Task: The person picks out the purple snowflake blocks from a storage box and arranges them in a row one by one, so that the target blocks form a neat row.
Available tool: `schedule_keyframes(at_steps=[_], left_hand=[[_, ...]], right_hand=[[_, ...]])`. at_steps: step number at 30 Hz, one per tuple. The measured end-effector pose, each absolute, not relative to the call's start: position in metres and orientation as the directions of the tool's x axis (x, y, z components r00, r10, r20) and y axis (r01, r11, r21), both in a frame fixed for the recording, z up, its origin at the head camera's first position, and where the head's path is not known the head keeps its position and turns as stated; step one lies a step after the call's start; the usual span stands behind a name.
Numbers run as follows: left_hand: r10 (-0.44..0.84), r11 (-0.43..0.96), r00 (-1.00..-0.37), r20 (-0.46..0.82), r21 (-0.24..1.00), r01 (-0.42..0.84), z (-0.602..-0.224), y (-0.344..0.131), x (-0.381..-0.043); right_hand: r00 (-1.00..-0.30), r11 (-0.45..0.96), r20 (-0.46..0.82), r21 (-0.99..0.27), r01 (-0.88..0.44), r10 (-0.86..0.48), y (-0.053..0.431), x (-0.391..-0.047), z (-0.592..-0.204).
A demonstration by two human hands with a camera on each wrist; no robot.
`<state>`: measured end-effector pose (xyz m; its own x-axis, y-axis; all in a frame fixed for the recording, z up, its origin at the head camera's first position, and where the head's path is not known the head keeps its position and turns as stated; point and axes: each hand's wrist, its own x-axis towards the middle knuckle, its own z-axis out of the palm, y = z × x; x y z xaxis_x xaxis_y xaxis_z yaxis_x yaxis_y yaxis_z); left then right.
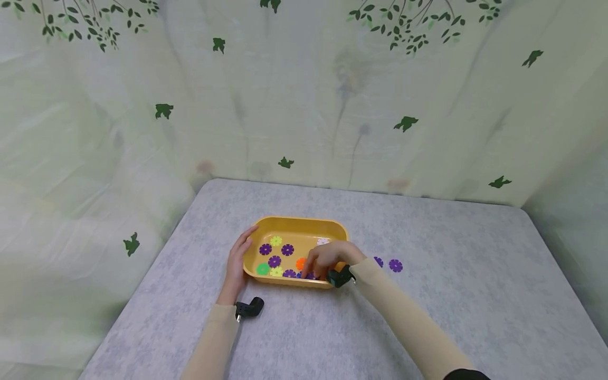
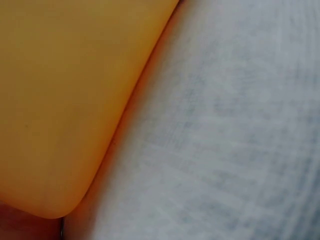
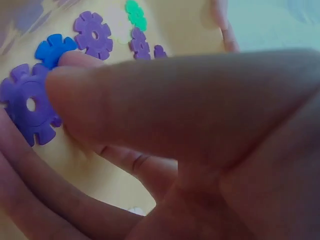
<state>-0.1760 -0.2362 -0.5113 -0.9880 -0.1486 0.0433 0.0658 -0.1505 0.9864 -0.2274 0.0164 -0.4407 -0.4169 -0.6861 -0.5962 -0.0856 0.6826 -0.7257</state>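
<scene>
A yellow tray holds several flower-shaped discs. My left hand rests along the tray's left end, fingers laid against its outer wall and fingertips at the back corner. The left wrist view is mostly filled by the tray's wall. My right hand reaches into the tray's front right part, fingers bent down among the discs. In the right wrist view the thumb overlaps the edge of a purple disc, and a fingertip lies over a blue disc; I cannot tell whether either is pinched.
Two purple discs lie on the grey table to the right of the tray. In the tray are also a green disc, an orange disc and a yellow disc. A leaf-patterned curtain stands behind the table.
</scene>
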Motion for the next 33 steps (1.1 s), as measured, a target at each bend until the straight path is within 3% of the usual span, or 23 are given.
schedule_keyframes(at_steps=[4,9,13,19,33], left_hand=[[-0.142,-0.152,-0.989,0.047,0.986,0.069,-0.512,-0.236,-0.176],[-0.142,-0.147,-0.989,0.044,0.987,0.065,-0.511,-0.236,-0.176],[-0.142,-0.135,-0.989,0.038,0.989,0.057,-0.509,-0.235,-0.175],[-0.139,-0.12,-0.99,0.034,0.991,0.051,-0.508,-0.235,-0.174],[-0.146,-0.141,-0.988,0.041,0.988,0.062,-0.507,-0.232,-0.176]], right_hand=[[-0.422,0.687,-0.592,-0.718,-0.113,-0.687,0.016,-0.228,-0.441],[-0.458,0.664,-0.574,-0.746,-0.051,-0.679,0.018,-0.229,-0.442],[-0.499,0.63,-0.549,-0.777,0.008,-0.671,0.019,-0.23,-0.442],[-0.564,0.604,-0.497,-0.797,-0.005,-0.659,0.02,-0.231,-0.44],[-0.687,0.387,-0.221,-0.917,-0.095,-0.692,0.067,-0.242,-0.427]])
